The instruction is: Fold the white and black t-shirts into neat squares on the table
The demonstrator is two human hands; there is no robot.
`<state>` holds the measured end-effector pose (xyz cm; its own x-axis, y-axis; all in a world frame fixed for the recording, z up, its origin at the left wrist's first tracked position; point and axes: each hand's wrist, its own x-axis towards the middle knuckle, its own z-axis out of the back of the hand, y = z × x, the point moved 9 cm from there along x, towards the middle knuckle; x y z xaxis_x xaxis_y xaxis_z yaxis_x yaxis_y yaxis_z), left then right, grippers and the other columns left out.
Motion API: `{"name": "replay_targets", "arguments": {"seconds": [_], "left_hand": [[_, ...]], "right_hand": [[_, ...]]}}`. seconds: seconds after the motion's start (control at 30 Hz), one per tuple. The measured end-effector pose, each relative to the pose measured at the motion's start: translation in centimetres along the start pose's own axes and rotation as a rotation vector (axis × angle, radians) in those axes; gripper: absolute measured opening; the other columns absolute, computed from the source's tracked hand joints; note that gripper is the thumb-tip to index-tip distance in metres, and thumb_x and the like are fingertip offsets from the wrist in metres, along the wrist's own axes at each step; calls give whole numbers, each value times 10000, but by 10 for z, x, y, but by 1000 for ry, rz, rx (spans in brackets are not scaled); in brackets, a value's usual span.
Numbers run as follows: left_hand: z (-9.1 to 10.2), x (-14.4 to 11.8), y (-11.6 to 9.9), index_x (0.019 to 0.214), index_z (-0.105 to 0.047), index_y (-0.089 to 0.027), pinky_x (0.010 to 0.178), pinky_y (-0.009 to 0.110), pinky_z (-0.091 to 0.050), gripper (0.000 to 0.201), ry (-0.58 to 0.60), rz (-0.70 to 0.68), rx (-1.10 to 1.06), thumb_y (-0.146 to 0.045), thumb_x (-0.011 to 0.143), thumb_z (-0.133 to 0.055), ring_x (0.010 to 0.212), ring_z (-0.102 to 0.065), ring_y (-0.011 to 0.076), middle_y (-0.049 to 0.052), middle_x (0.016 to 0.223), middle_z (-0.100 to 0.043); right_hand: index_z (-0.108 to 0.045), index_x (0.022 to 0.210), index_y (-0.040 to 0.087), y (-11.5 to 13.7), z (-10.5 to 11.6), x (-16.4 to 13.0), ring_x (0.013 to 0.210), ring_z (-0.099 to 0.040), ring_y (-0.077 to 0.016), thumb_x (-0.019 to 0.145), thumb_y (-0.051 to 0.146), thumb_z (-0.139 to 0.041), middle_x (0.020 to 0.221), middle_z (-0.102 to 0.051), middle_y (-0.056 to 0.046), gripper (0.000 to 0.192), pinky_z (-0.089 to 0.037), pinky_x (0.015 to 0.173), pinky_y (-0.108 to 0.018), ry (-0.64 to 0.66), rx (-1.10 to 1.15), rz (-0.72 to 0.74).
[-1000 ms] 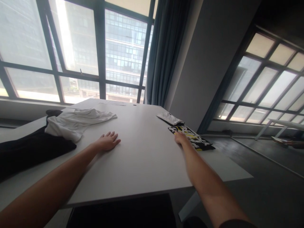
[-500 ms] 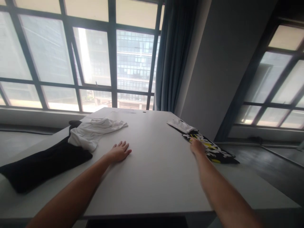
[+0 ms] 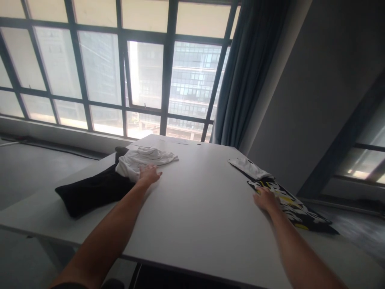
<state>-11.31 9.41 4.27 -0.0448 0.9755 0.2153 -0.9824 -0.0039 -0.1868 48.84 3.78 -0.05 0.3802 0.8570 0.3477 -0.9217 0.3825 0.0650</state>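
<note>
On the white table (image 3: 198, 212), my left hand (image 3: 149, 174) reaches over the near right edge of a crumpled white garment (image 3: 153, 155). Its fingers are extended on the cloth and the thumb is apart. Beneath and beside the white garment lies a black garment (image 3: 93, 192). My right hand (image 3: 266, 198) rests at the left edge of a folded black garment with a white and yellow print (image 3: 297, 204). Its fingers are slightly bent and apart, with no cloth visibly gripped. A folded white piece of cloth (image 3: 249, 167) lies just beyond the printed garment.
The table's front edge (image 3: 180, 268) runs below my forearms. A sheet of paper (image 3: 179, 142) and a dark round spot (image 3: 199, 144) are at the far end. Behind stand a large window, a blue curtain (image 3: 237, 88) and a grey pillar (image 3: 291, 80).
My left hand has moved from the bare tabletop forward and left onto the white garment. The right hand stays at the printed garment. My view has turned left.
</note>
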Motion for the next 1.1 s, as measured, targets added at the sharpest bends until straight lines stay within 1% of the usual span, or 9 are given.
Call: {"name": "replay_targets", "arguments": {"seconds": [0.1,0.2,0.33,0.5,0.63,0.77,0.87,0.93,1.1], "left_hand": [[4,10,53,1241,-626,-166,1075,630,-222,504,-57,234,58,-403,797,-622,1308,-436,410,219,1376,-544],[-7,17,78,1090,-690,-134,992,548,-356,373,-13,307,-9,-314,767,-642,1158,-571,392,234,1196,-655],[-15,22,80,904,-718,-144,896,435,-429,211,24,310,-111,-288,796,-610,969,-671,319,186,1001,-725],[-9,21,66,892,-695,-165,786,332,-458,231,-39,281,-231,-332,856,-540,886,-681,263,129,978,-728],[-4,19,38,914,-671,-154,763,306,-451,259,-158,224,-393,-303,902,-458,912,-662,254,131,969,-717],[-12,9,-22,887,-647,-165,764,293,-446,232,-183,2,-648,-267,884,-439,853,-632,219,85,883,-700],[-28,-8,-81,806,-634,-166,743,288,-445,183,-12,-283,-797,-269,834,-485,761,-588,189,55,787,-669],[-37,-21,-109,755,-627,-167,720,274,-442,154,115,-416,-831,-291,796,-545,719,-558,169,36,736,-643],[-52,-46,-139,777,-610,-157,568,230,-368,297,424,-536,-940,-448,744,-662,586,-417,108,-22,628,-497]], "right_hand": [[-609,1294,218,1,-1,-1,1249,-494,-310,877,370,-463,1397,-524,-128,467,-356,1039,-515,4,16,15],[-640,1253,217,4,0,-1,1226,-509,-301,863,367,-484,1376,-545,-120,446,-365,1034,-472,-2,22,41],[-668,1216,205,10,2,-4,1189,-534,-303,850,368,-505,1350,-567,-121,432,-382,1009,-437,1,14,60],[-681,1183,201,17,6,-3,1179,-545,-296,849,355,-507,1318,-593,-125,407,-392,987,-426,12,12,71],[-686,1141,239,28,11,4,1193,-546,-282,844,341,-517,1303,-608,-109,357,-387,987,-426,-11,24,101],[-680,1117,254,42,15,4,1211,-543,-261,845,338,-524,1294,-614,-91,325,-377,1011,-424,7,20,144],[-681,1115,243,49,20,1,1230,-532,-262,851,316,-526,1304,-611,-96,314,-377,1019,-435,22,34,167],[-687,1108,228,53,23,-1,1234,-530,-267,850,302,-538,1299,-615,-104,307,-387,1014,-432,27,55,189],[-697,1096,209,53,25,-4,1226,-538,-266,841,285,-570,1285,-624,-117,295,-384,1028,-422,19,100,213]]}}
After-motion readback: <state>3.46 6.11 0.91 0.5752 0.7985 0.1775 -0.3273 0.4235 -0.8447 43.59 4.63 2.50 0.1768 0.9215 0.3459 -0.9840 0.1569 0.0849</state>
